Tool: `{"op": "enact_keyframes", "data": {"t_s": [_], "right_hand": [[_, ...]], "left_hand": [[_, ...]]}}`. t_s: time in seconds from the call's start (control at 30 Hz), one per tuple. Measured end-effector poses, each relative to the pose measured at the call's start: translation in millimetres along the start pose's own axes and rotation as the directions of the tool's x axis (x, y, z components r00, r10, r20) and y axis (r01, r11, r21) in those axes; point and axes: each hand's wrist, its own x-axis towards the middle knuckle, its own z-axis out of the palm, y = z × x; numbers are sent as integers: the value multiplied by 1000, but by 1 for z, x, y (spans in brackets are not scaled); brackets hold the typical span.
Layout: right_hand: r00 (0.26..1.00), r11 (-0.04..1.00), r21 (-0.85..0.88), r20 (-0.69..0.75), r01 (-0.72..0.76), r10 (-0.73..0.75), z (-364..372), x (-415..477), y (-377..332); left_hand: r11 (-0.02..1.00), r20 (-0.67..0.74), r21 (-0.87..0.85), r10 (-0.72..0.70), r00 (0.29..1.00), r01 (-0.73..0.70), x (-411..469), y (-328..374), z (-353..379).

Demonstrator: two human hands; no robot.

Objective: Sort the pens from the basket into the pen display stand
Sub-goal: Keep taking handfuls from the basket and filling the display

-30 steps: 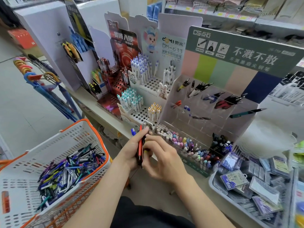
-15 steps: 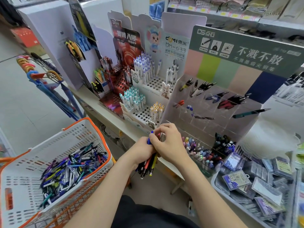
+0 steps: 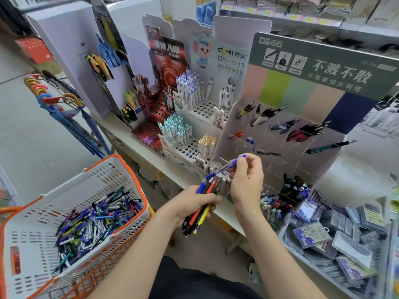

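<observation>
Left hand (image 3: 194, 203): grips a bundle of pens (image 3: 201, 209).
Right hand (image 3: 246, 182): pinches a blue pen (image 3: 224, 168), just above that bundle.

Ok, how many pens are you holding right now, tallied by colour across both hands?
Blue: 2, the blue pen pinched by the right hand and a blue-ended pen in the pen bundle gripped by the left hand
Red pen: 1
Yellow pen: 1
Dark pens: at least 2, packed too tightly to count exactly
Total: at least 6
</observation>
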Motion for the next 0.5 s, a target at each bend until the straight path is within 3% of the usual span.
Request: {"op": "enact_keyframes", "data": {"t_s": [0.1,0.17,0.27,0.33,0.43,0.5], "right_hand": [[927,927,-62,-34,370,-373,-8,-12,-3],[819,811,-121,145,572,-555,-12,-21,4],[617,657,-88,456,749,-641,-13,-31,22],[491,533,-92,543,841,-681,-11,-33,30],[402,407,-134,592,904,-699,-16,-30,31],[442,434,-168,595,885,-672,-21,-32,30]], "left_hand": [[960,13,-279,29,999,-25,1,-1,-2],[891,36,-453,48,998,-27,2,3,-1],[772,69,-635,51,996,5,7,11,1],[668,92,-743,49,995,36,9,16,0],[681,19,-732,32,999,-8,16,18,-4],[684,-65,-728,1,998,-48,19,21,0]]}}
